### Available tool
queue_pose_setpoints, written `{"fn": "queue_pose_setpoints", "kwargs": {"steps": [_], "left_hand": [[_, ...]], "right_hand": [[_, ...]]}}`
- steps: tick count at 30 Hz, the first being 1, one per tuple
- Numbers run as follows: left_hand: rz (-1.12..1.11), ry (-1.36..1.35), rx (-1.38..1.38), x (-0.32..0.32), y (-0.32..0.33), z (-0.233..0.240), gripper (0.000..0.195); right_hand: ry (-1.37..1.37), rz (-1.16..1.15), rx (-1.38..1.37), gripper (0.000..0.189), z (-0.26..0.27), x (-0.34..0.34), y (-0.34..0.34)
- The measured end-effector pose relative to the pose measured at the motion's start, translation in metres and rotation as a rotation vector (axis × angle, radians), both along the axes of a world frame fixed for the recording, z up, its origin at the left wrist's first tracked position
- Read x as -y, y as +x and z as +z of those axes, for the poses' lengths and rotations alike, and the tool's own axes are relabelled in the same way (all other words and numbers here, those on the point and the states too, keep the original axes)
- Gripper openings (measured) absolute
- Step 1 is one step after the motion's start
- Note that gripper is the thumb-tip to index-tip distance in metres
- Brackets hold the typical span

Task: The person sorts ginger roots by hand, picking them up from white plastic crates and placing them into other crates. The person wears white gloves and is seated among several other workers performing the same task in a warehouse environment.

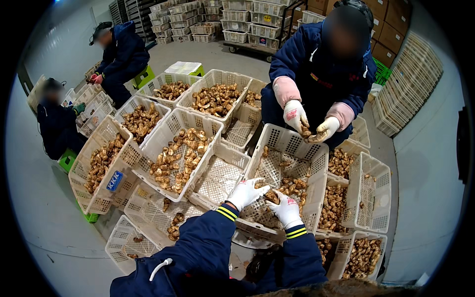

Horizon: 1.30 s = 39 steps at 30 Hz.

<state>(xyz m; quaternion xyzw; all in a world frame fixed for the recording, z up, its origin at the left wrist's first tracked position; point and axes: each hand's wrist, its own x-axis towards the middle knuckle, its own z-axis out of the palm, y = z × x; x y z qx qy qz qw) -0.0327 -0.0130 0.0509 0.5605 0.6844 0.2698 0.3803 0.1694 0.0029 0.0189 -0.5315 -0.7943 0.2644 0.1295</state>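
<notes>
Both my hands wear white gloves and are over a white plastic crate (320, 174) that holds scattered brown mushrooms (293, 185). My right hand (286, 211) grips a stubby mushroom (272, 197) between thumb and fingers. Close beside it, my left hand (248, 193) has its fingers around another mushroom (260, 183), partly hidden by the glove. To the left, a raised crate (174, 128) contains mushrooms in loose rows. A crate with a bare lattice bottom (219, 178) lies between these two.
Opposite me a co-worker (315, 78) handles a mushroom in gloved hands. Two more people (122, 55) sit at the far left. Mushroom-filled crates (334, 208) line the right side. Stacked crates (237, 26) on a trolley and cardboard boxes (389, 37) stand behind.
</notes>
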Motion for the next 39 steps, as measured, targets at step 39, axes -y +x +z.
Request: {"fn": "queue_pose_setpoints", "kwargs": {"steps": [39], "left_hand": [[0.079,0.213,0.170,0.000,-0.012,0.008,0.057]], "right_hand": [[0.078,0.118,-0.210,0.049,0.018,-0.013,-0.022]]}}
